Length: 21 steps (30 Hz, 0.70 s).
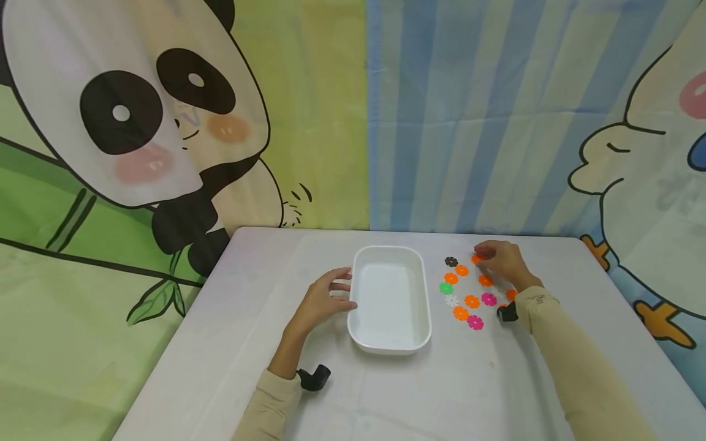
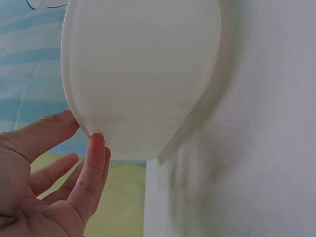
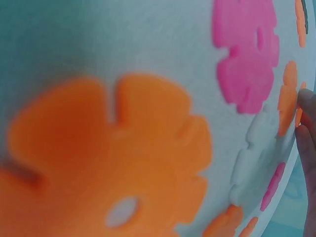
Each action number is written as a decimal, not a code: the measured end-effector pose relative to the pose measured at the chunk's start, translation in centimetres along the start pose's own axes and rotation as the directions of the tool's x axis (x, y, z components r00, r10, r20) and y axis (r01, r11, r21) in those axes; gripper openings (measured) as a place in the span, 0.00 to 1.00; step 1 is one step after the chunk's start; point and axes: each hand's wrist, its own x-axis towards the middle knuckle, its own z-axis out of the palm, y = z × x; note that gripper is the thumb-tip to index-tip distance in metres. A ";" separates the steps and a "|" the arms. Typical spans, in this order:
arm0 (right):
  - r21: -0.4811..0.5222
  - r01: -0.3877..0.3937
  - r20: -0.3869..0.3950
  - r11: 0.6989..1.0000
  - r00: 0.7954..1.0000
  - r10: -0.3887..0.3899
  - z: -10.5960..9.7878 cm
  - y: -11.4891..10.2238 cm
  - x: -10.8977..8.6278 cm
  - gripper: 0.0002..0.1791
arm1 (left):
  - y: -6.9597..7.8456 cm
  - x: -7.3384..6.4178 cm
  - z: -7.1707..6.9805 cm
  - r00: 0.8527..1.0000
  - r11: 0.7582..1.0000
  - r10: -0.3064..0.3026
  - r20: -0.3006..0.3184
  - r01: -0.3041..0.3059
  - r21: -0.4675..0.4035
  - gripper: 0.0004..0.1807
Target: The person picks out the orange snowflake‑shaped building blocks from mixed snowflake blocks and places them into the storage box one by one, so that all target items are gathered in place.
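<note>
A deep white plastic tray [image 1: 389, 300] stands on the table. My left hand [image 1: 325, 297] is at its left side; thumb and fingertips hold the rim, seen closer on the tray wall [image 2: 143, 74] in the left wrist view. My right hand [image 1: 504, 262] pinches an orange notched plastic disc [image 1: 477, 260] at the far side of a loose group of such discs, thumb and finger meeting on it at the edge of the right wrist view. Around it lie a black disc [image 1: 451, 261], a green disc [image 1: 446, 288], a white disc [image 1: 451, 301], magenta discs [image 1: 488, 299] and several orange discs [image 1: 471, 301].
The white table [image 1: 353, 392] ends at a striped blue curtain [image 1: 469, 122] and a panda-print cloth [image 1: 138, 122]. Black wrist devices sit under the left cuff [image 1: 278, 383] and the right cuff [image 1: 535, 300]. A large orange disc [image 3: 148, 158] fills the near right wrist view.
</note>
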 end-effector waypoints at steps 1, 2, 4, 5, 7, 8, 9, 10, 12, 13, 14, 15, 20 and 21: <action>-0.003 -0.003 0.002 1.000 1.000 0.003 0.0 0.0 0.0 0.25 | 0.0 0.1 0.0 1.000 1.000 0.003 0.005 -0.003 -0.013 0.45; -0.004 -0.009 0.008 1.000 1.000 0.009 -0.1 0.0 0.0 0.25 | -0.1 0.1 0.0 1.000 1.000 0.007 0.011 -0.006 -0.028 0.46; -0.003 -0.023 0.017 1.000 1.000 0.023 -0.2 0.1 0.1 0.25 | -0.3 0.2 0.0 0.999 0.997 0.018 0.027 -0.016 -0.070 0.47; -0.005 -0.025 0.020 1.000 0.999 0.025 -0.2 0.1 0.0 0.25 | 0.0 0.1 -0.1 0.999 0.996 0.024 0.039 -0.020 -0.089 0.48; 0.005 -0.037 0.022 0.999 0.999 0.037 -0.3 0.3 0.0 0.24 | -0.2 0.1 -0.2 0.998 0.993 0.040 0.052 -0.033 -0.116 0.48; 0.010 -0.043 0.023 0.999 0.999 0.042 -0.3 0.4 0.0 0.24 | -0.3 0.1 -0.2 0.997 0.991 0.046 0.058 -0.038 -0.128 0.48; 0.017 -0.047 0.021 0.999 0.999 0.047 -0.3 0.4 0.0 0.24 | -0.4 0.2 -0.2 0.997 0.990 0.047 0.062 -0.038 -0.136 0.49; 0.024 -0.051 0.018 0.998 0.999 0.051 -0.3 0.5 0.0 0.24 | -0.5 0.2 -0.3 0.997 0.990 0.048 0.065 -0.039 -0.135 0.49; 0.042 -0.067 0.012 0.997 0.998 0.067 -0.3 0.7 0.1 0.24 | -1.0 0.4 -0.3 0.997 0.991 0.048 0.060 -0.040 -0.130 0.49; 0.050 -0.074 0.008 0.996 0.997 0.074 -0.3 0.7 0.2 0.24 | -1.0 0.4 -0.3 0.997 0.990 0.049 0.059 -0.040 -0.135 0.49; 0.055 -0.082 0.005 0.995 0.997 0.081 -0.3 0.7 0.2 0.24 | -1.1 0.5 -0.3 0.997 0.989 0.049 0.059 -0.041 -0.139 0.49; 0.057 -0.087 0.001 0.995 0.996 0.087 -0.3 0.6 0.3 0.24 | -1.1 0.5 -0.3 0.997 0.988 0.051 0.060 -0.041 -0.146 0.49; 0.030 -0.084 -0.001 0.996 0.996 0.084 -0.1 0.4 0.3 0.23 | -1.2 0.5 -0.3 0.996 0.986 0.068 0.065 -0.057 -0.159 0.48; 0.016 -0.074 0.001 0.997 0.997 0.074 -0.1 0.3 0.3 0.23 | -1.2 0.5 -0.3 0.995 0.986 0.069 0.065 -0.058 -0.158 0.48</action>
